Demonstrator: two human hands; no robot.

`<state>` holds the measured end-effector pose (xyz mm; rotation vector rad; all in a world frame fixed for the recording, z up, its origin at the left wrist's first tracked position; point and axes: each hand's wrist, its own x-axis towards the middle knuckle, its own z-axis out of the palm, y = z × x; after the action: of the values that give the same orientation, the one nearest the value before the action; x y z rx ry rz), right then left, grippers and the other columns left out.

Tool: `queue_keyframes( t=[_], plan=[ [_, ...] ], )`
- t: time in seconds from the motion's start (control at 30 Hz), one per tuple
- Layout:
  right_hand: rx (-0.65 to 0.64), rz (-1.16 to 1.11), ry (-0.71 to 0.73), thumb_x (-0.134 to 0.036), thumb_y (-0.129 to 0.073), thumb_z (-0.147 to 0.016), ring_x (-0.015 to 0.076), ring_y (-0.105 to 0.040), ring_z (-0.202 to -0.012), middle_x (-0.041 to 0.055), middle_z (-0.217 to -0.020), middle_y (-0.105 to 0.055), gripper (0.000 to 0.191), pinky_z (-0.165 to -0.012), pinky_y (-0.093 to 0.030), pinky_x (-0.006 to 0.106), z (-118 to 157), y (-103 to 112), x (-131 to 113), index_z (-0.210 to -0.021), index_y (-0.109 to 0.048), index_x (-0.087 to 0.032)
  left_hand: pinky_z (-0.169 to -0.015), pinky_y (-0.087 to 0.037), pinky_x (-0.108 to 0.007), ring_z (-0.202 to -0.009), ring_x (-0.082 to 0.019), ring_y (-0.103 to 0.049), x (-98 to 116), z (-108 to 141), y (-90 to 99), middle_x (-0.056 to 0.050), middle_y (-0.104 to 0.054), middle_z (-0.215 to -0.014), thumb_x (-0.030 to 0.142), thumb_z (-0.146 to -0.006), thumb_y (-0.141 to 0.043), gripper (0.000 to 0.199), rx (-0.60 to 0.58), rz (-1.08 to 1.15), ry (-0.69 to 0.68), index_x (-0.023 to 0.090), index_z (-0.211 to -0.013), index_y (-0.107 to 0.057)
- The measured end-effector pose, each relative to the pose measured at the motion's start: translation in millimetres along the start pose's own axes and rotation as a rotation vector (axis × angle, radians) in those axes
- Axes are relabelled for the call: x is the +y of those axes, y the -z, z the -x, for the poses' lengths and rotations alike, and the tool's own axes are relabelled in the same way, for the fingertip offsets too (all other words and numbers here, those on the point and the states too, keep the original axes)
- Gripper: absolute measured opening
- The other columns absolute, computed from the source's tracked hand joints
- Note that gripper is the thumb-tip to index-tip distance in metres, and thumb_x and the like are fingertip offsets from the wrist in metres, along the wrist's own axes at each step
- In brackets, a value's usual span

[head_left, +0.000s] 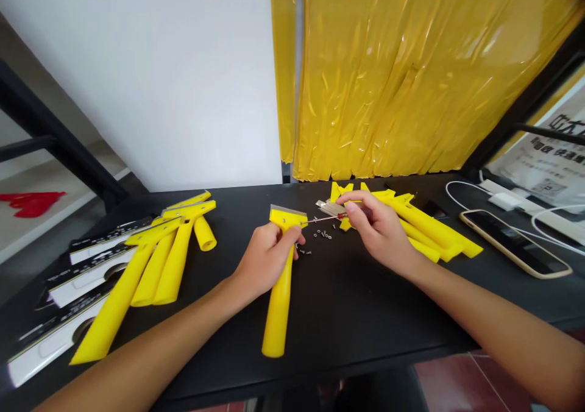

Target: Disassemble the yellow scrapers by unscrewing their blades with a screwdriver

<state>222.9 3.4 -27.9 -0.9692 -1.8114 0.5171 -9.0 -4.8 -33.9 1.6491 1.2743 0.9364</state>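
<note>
My left hand [264,255] is wrapped round the neck of a yellow scraper [278,308], whose head with a metal blade points away from me. In my right hand [381,229] is a thin screwdriver [322,219] with a red handle, pinched by the fingers. Its tip meets the right side of the scraper head, at or beside a screw. Several small screws and nuts [323,234] lie on the black table [347,320] between the hands. Behind my right hand are loose metal blades [329,208], partly hidden.
Several yellow scrapers [173,259] lie at the left beside black-and-white boxes [82,284]. More yellow scraper parts [434,232] are piled at the right. A phone [514,241] with white cables and a power strip [534,208] lies far right. A yellow plastic curtain [388,77] hangs behind.
</note>
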Motion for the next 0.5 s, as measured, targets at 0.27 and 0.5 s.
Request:
queue_keyframes(
  t=[0.27,0.5],
  plan=[
    [-0.009,0.105,0.032,-0.033,-0.052,-0.102,0.0112,-0.039,-0.054,-0.0043,-0.066,-0.047,0.017,-0.053,-0.033,0.027,1,0,0,-0.113,-0.061,-0.025,-0.057,-0.047,-0.026,-0.061,-0.016,-0.062,-9,-3,-2.5,-0.003,-0.065,-0.065,0.046,-0.097,-0.052,0.040,0.024,0.131,0.010,0.015,-0.082,-0.071],
    [-0.048,0.002,0.069,-0.029,-0.055,-0.099,0.0133,-0.046,-0.061,-0.0029,-0.077,-0.047,0.031,-0.056,-0.039,0.028,1,-2,0,-0.130,-0.049,-0.026,-0.055,-0.047,-0.025,-0.059,-0.016,-0.062,-13,-6,-6.2,-0.005,-0.065,-0.063,0.047,-0.096,-0.053,0.041,0.004,0.222,0.025,0.014,-0.080,-0.071]
  ],
)
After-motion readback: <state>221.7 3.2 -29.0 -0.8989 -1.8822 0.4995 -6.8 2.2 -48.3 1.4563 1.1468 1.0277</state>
